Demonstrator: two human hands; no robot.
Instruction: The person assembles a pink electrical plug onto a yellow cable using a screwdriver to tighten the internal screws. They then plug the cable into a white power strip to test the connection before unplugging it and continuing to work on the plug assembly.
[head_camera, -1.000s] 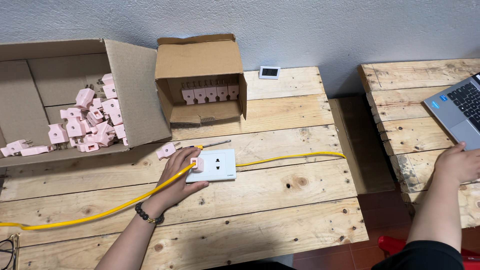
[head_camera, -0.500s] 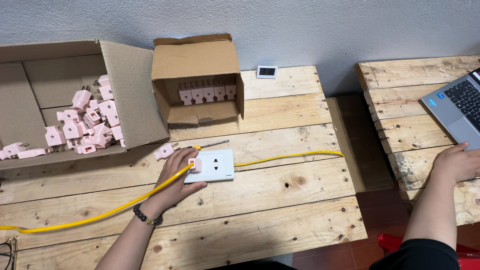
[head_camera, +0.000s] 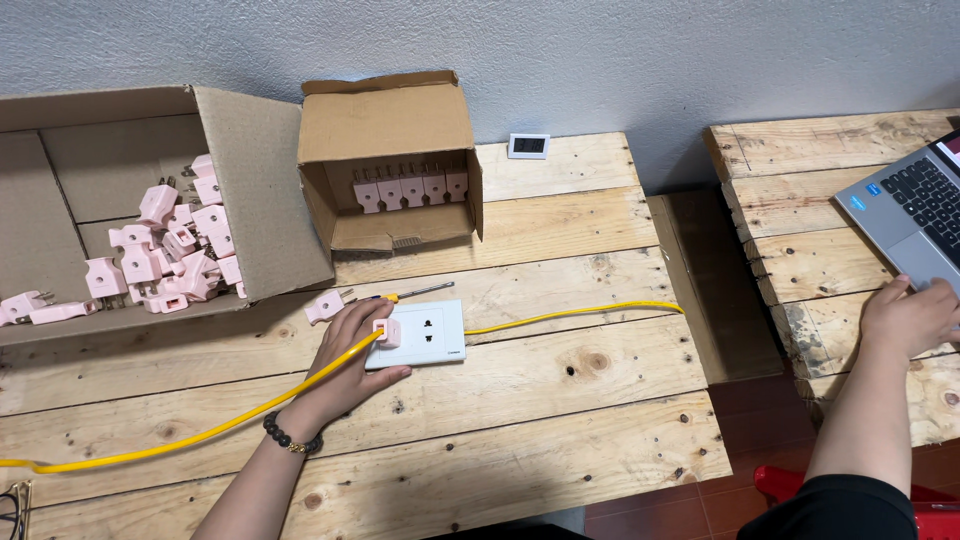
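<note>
My left hand (head_camera: 350, 355) rests on the left end of a white wall socket plate (head_camera: 428, 333) lying on the wooden pallet table (head_camera: 560, 400), fingers around a pink plug (head_camera: 386, 333) pushed into the plate. A yellow cable (head_camera: 200, 435) runs from that plug toward the lower left; another yellow cable stretch (head_camera: 580, 312) leaves the plate to the right. My right hand (head_camera: 905, 318) lies on the front edge of a grey laptop (head_camera: 915, 215) on the second pallet table at the right. A loose pink plug (head_camera: 325, 306) and a screwdriver (head_camera: 415, 292) lie just behind the plate.
A large open cardboard box (head_camera: 270, 200) on its side holds several loose pink plugs (head_camera: 170, 250). A smaller open box (head_camera: 385, 120) holds a row of pink plugs (head_camera: 410, 187). A small digital display (head_camera: 528, 146) stands by the wall. A gap separates the two tables.
</note>
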